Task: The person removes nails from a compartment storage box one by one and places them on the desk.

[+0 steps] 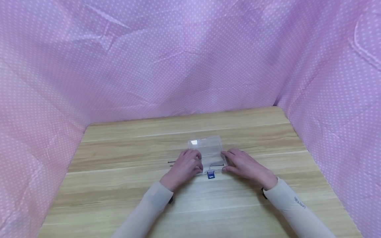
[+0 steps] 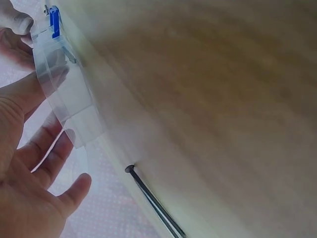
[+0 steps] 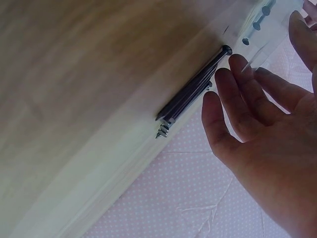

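A clear plastic box (image 1: 205, 145) with a blue latch (image 1: 210, 175) stands between my hands, its lid tilted back. Inside it lies a long nail (image 1: 216, 165). My left hand (image 1: 186, 163) holds the box's left end; in the left wrist view a fingertip shows through the clear plastic (image 2: 74, 99). At the right end my right hand (image 1: 242, 162) grips with thumb and forefinger, its other fingers (image 3: 218, 124) loosely bent. Dark nails and a screw (image 3: 190, 91) lie on the table close to those fingers in the right wrist view.
More nails (image 2: 153, 201) lie on the wooden table (image 1: 119, 185) just left of my left hand, partly hidden by it in the head view. Pink dotted cloth (image 1: 178, 66) hangs around the table's back and sides.
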### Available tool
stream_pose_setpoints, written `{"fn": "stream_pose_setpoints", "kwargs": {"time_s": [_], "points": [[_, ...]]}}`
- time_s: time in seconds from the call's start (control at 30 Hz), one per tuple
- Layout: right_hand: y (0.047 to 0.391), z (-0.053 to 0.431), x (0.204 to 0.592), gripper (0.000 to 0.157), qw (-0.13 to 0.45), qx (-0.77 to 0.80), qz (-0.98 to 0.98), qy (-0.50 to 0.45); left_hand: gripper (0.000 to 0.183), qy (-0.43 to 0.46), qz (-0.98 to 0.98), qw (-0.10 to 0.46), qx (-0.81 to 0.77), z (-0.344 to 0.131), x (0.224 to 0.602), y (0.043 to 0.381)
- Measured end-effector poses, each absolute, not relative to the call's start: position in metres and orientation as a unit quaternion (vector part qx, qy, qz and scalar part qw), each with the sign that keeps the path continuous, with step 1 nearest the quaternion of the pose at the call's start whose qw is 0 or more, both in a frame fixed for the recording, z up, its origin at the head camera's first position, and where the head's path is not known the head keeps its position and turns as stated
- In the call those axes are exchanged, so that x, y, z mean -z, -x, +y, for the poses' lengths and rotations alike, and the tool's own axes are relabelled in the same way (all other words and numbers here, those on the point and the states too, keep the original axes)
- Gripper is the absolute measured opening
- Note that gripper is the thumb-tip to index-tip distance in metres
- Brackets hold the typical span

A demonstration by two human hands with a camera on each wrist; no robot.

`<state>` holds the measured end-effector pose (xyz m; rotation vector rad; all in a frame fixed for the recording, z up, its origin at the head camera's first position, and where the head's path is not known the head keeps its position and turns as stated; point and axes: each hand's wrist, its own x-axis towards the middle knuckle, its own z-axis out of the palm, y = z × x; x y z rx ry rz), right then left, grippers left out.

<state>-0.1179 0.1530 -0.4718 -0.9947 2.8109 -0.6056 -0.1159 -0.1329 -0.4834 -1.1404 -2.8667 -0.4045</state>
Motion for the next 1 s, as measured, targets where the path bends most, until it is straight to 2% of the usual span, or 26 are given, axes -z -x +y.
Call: {"fn": "stream_pose_setpoints", "kwargs": {"time_s": [0.5,1.0], "points": [[0.121,0.152,0.47,0.061,0.047,0.204,0.921,0.327,0.005,0.361,-0.929,-0.01,0.084,-0.122,0.471,0.123],[0.118,0.151,0.471,0.063,0.053,0.199,0.925,0.319,0.012,0.367,-0.926,0.024,0.084,-0.121,0.478,0.119]]}}
